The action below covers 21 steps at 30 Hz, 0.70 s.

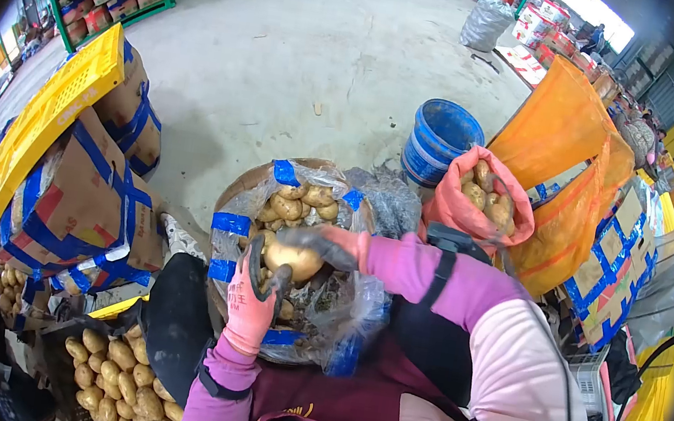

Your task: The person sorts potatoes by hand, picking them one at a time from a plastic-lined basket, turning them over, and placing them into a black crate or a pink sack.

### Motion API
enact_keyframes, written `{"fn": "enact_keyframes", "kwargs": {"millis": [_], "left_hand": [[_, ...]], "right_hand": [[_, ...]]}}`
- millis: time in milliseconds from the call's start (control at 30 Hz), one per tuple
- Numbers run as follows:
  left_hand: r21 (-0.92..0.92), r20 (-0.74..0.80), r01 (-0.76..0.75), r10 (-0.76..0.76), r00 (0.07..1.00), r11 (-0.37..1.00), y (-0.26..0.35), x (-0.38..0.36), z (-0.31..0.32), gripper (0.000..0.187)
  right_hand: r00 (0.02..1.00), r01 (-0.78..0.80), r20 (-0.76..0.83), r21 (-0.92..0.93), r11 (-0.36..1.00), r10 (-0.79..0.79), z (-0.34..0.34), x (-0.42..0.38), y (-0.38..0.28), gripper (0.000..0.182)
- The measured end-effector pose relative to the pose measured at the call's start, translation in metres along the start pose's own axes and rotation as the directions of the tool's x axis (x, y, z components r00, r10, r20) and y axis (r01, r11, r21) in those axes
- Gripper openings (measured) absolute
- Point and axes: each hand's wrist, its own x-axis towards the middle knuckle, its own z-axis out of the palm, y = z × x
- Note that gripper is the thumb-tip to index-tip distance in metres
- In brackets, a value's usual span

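A large pale potato (297, 262) is held between my two gloved hands, above a basket (248, 184) lined with clear plastic and blue tape. My left hand (253, 292), in a pink glove with dark grey fingers, grips its lower left side, thumb in front. Over the top and right side of the potato curves my right hand (332, 246), its fingers somewhat blurred. Smaller potatoes (296, 205) and dark soil or debris lie inside the basket below. Part of the basket's content is hidden by my hands and the loose plastic.
At lower left stands a crate of potatoes (121, 383). Taped cardboard boxes (75, 204) with a yellow crate (56, 128) on top rise at left. A blue bucket (439, 143), a pink sack of potatoes (474, 217) and an orange sack (569, 122) stand at right.
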Motion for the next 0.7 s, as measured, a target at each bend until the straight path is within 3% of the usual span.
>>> {"fn": "enact_keyframes", "kwargs": {"millis": [33,67,133,167,200,233,267,300,333,367,433,467,600,700], "left_hand": [[-0.094,0.011,-0.022,0.023,1.0,0.995,0.001,-0.001,0.002,0.072],[-0.426,0.043,0.016,0.002,0.999,0.905,0.001,0.0,0.01,0.074],[-0.474,0.107,0.063,-0.014,0.994,0.878,-0.008,-0.008,0.02,0.074],[-0.521,0.181,0.124,-0.033,0.983,0.845,-0.016,-0.014,0.027,0.075],[-0.627,0.192,0.245,-0.158,0.969,0.74,-0.031,-0.018,0.037,0.083],[-0.619,0.203,0.253,-0.161,0.966,0.743,-0.022,-0.017,0.034,0.083],[-0.67,0.169,0.245,-0.178,0.969,0.701,-0.006,-0.011,0.028,0.086],[-0.721,0.132,0.231,-0.197,0.971,0.653,0.007,-0.005,0.024,0.088],[-0.711,0.14,0.229,-0.186,0.973,0.664,0.011,-0.001,0.02,0.094],[-0.712,0.144,0.236,-0.191,0.971,0.661,0.011,0.001,0.019,0.094],[-0.508,-0.048,-0.016,-0.01,0.999,0.861,0.013,0.006,0.018,0.097],[-0.601,0.026,0.087,-0.089,0.996,0.795,0.037,0.01,0.013,0.102],[-0.446,0.011,0.032,-0.03,0.999,0.894,0.018,0.012,0.014,0.089],[-0.499,0.001,0.107,-0.122,0.992,0.86,0.014,0.014,0.019,0.085]], "right_hand": [[0.968,0.242,0.015,0.222,0.945,-0.251,0.001,-0.009,0.003,0.054],[0.966,0.248,0.018,0.22,0.943,-0.258,0.01,-0.02,-0.001,0.054],[0.938,0.328,-0.169,0.138,0.935,-0.304,0.035,-0.043,-0.011,0.054],[0.81,0.511,-0.203,-0.22,0.831,-0.551,0.034,-0.038,0.004,0.054],[0.811,0.545,-0.181,-0.111,0.831,-0.556,0.013,-0.005,0.046,0.051],[0.811,0.569,-0.162,0.001,0.822,-0.561,-0.006,0.022,0.081,0.048],[0.81,0.571,-0.169,0.008,0.821,-0.561,-0.007,0.016,0.08,0.048],[0.931,0.364,-0.114,0.261,0.894,-0.345,-0.009,0.006,0.076,0.045],[0.992,0.109,0.002,0.479,0.871,-0.125,-0.011,0.001,0.073,0.042],[0.993,0.104,0.001,0.482,0.87,-0.119,-0.016,0.004,0.079,0.042],[0.992,0.118,-0.001,0.403,0.908,-0.128,-0.024,0.012,0.095,0.04],[0.964,0.258,-0.158,0.37,0.893,-0.213,-0.008,0.005,0.079,0.042],[0.992,0.079,-0.122,0.327,0.942,-0.041,-0.01,-0.003,0.074,0.042],[0.997,0.078,-0.053,0.306,0.949,-0.064,0.019,-0.011,0.043,0.04]]}}
